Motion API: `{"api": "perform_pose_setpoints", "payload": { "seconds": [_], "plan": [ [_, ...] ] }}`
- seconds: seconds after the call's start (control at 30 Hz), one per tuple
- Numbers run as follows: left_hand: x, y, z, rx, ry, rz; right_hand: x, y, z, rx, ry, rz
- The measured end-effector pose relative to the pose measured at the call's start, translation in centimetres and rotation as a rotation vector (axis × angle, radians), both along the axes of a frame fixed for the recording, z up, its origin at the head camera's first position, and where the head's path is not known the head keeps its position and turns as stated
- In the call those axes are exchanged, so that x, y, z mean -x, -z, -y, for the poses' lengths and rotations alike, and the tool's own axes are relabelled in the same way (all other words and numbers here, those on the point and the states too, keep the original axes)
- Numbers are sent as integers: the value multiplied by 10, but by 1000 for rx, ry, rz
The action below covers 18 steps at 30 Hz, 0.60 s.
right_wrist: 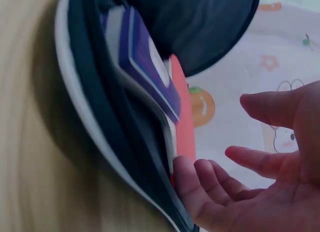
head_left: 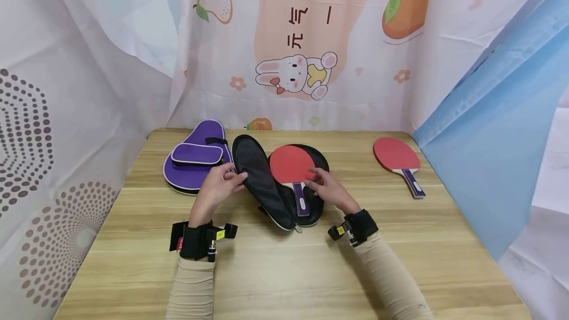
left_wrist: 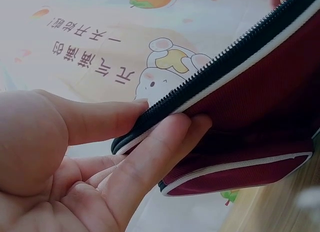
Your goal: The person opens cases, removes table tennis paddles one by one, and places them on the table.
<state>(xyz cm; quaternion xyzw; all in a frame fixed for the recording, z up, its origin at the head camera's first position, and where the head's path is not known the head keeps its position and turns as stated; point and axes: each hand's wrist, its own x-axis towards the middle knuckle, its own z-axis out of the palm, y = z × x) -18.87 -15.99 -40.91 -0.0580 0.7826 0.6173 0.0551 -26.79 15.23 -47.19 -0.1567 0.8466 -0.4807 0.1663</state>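
Note:
A table tennis bat (head_left: 291,163) with a red face and purple handle lies inside an unzipped bat case with a black lining (head_left: 319,156). My left hand (head_left: 216,185) pinches the zipped edge of the case's raised flap (head_left: 254,174) between thumb and fingers. In the left wrist view, the outside of the case (left_wrist: 255,82) is dark red with white piping. My right hand (head_left: 330,189) hovers at the bat's right side, fingers spread. The right wrist view has its lower fingertips at the edge of the bat (right_wrist: 184,117); whether they touch is unclear.
A purple bat case (head_left: 202,135) with a small front pouch (head_left: 197,153) lies at the back left, beside my left hand. Another red bat (head_left: 395,153) is at the back right of the wooden table (head_left: 284,275). A printed curtain (head_left: 355,102) hangs behind.

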Motion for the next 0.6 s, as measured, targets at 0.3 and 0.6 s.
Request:
{"api": "perform_pose_setpoints", "payload": {
  "seconds": [0.3, 0.6],
  "plan": [
    [1, -1, -1, -4, -8, 6, -9, 4, 17, 21, -45, 12],
    [0, -1, -2, -13, -15, 12, -16, 10, 33, -121, 22, -135]
  ]
}}
